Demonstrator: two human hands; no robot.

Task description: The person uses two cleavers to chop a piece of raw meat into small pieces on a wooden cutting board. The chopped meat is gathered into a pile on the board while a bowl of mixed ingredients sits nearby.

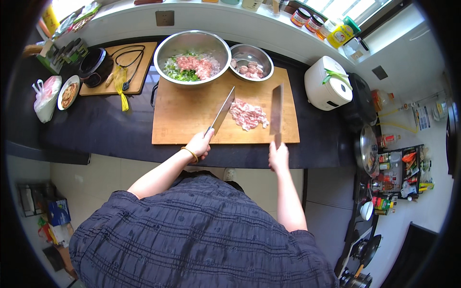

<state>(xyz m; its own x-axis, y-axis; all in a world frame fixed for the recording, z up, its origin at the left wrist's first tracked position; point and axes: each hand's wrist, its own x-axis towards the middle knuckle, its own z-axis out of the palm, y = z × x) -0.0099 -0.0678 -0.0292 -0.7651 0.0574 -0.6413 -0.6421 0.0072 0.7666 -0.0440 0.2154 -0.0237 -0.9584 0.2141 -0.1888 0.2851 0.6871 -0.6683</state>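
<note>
My left hand [199, 145] is closed round the handle of a cleaver [223, 113], its blade slanting up and right beside a heap of chopped pink meat [248, 115]. On the other side of the heap, my right hand [278, 156] grips a second cleaver [276, 111] with its blade pointing away from me. The meat lies on a large wooden cutting board [177, 122]. At the board's far side stands a big steel bowl [159, 66] holding minced meat and chopped green and pale vegetables. A smaller steel bowl [270, 61] to its right contains pieces of meat.
A white rice cooker [326, 84] with green stalks on its lid stands right of the board. At the left are a smaller board [139, 87] with a black pot [95, 67], a plate [68, 92] and a plastic bag [48, 101]. Jars [300, 17] line the windowsill.
</note>
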